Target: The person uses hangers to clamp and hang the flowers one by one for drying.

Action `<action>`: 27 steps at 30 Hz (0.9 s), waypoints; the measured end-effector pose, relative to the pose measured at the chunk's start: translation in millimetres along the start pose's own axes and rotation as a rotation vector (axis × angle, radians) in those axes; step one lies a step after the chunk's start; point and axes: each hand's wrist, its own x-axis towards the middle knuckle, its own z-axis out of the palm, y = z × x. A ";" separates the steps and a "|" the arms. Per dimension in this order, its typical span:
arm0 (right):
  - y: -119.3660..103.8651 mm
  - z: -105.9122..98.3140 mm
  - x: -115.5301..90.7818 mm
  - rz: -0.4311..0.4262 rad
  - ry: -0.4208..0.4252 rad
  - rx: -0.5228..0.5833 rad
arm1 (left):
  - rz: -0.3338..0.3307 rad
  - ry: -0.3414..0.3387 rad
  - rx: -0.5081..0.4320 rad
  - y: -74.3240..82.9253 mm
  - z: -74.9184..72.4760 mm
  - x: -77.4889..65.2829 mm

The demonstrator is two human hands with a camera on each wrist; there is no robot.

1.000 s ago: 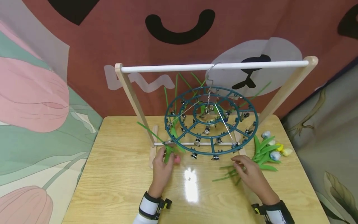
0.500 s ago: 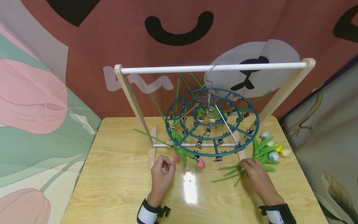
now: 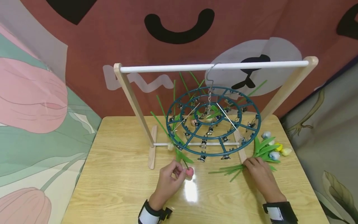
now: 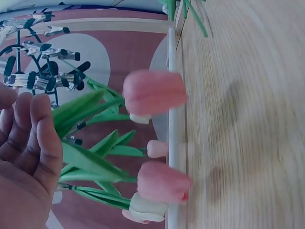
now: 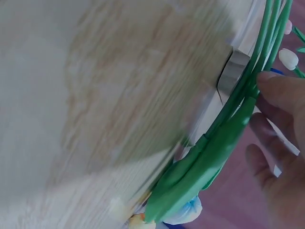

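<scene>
My right hand [image 3: 261,179] pinches the green stems of a bunch of artificial tulips [image 5: 200,167] lying at the right of the table; blue, white and yellow blooms [image 3: 275,155] lie beyond it. The left hand [image 3: 171,180], fingers loosely curled, is beside a pink tulip [image 3: 190,172] that hangs head-down from the rim of a round clip hanger [image 3: 215,154]. In the left wrist view, the pink blooms [image 4: 155,93] and leaves are just past my fingertips, with no object visible in the grasp. More tulips hang among the metal clips.
A wooden stand with a white top rail [image 3: 173,68] carries the hanger by its hook. Its feet [image 3: 152,149] rest on the wood-grain table [image 3: 117,180]. A patterned cloth backdrop [image 3: 179,53] rises close behind.
My left hand has come off a hanging tulip's leaves and moved slightly down and right. The right hand has lowered onto the bunch's stems and taken hold. Hanger and hung tulips have turned slightly.
</scene>
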 end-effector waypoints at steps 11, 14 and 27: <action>3.2 -0.7 3.1 -0.059 -0.006 0.018 | 0.031 -0.166 -0.007 8.4 22.1 0.4; 1.5 -2.3 4.8 -0.089 0.021 0.030 | 0.061 -0.217 0.042 11.7 28.5 3.0; -18.8 -27.8 11.3 -0.101 0.052 0.128 | -0.220 -0.234 0.098 10.5 37.3 6.1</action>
